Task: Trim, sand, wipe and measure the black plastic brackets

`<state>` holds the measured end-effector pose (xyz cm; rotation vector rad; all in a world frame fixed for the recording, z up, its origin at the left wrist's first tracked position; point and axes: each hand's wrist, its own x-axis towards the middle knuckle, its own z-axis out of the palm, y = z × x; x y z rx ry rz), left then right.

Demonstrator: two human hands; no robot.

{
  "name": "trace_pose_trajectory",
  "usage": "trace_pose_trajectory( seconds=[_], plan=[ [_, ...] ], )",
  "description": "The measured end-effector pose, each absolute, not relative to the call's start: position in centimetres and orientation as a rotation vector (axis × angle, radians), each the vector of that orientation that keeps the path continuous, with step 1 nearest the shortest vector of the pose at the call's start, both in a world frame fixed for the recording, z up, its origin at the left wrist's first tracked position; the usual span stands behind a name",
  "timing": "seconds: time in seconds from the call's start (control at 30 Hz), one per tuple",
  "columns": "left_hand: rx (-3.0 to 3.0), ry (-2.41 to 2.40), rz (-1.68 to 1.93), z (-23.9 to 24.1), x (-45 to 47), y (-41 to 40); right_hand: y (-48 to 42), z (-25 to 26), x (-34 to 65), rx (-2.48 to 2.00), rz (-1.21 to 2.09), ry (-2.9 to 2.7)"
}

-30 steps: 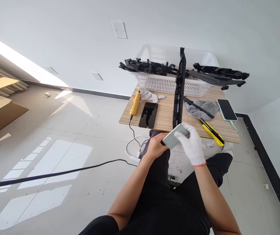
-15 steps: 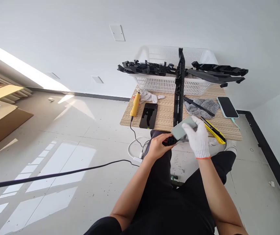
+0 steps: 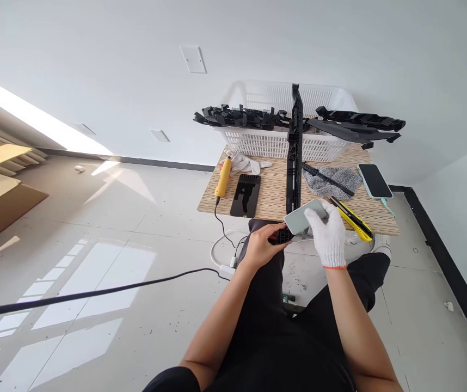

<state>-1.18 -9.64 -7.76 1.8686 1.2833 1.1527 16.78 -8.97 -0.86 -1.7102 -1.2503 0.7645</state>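
Note:
My bare left hand (image 3: 263, 246) grips the near end of a long black plastic part (image 3: 293, 158) that runs from my lap across the small wooden table (image 3: 274, 190) to the white basket (image 3: 282, 117). My right hand (image 3: 328, 235), in a white knit glove, is closed on a grey block (image 3: 303, 217) pressed against the black part near the table's front edge.
On the table lie a yellow corded tool (image 3: 222, 176), a black flat panel (image 3: 246, 195), a spare white glove (image 3: 247, 162), a grey cloth (image 3: 333, 181), a yellow utility knife (image 3: 352, 219) and a phone (image 3: 374, 180). Black parts (image 3: 237, 115) rest across the basket. A black cable (image 3: 94, 293) crosses the floor.
The grey block in my right hand has slid up along the black part, from over my left hand toward the table edge. My left hand stays put.

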Motion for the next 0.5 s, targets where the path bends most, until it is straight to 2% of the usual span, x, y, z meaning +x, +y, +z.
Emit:
trace_pose_trajectory(
  seconds=[0.13,0.27,0.4,0.5],
  plan=[
    [1.872,1.29,1.156,-7.72,-1.24,-9.68,-9.26,-0.97,16.8,-1.685,0.914,-1.418],
    [1.882,1.273,1.131,-7.67,-1.15,-9.7,-9.58,-1.19,17.23,-1.744,0.777,-1.228],
    [1.922,1.278,1.126,-7.7,-1.19,-9.69,-9.72,-1.28,17.31,-1.712,0.925,-1.381],
    [1.913,1.27,1.128,-7.78,-1.23,-9.71,-9.71,-1.41,17.3,-1.754,0.765,-1.17]
  ],
)
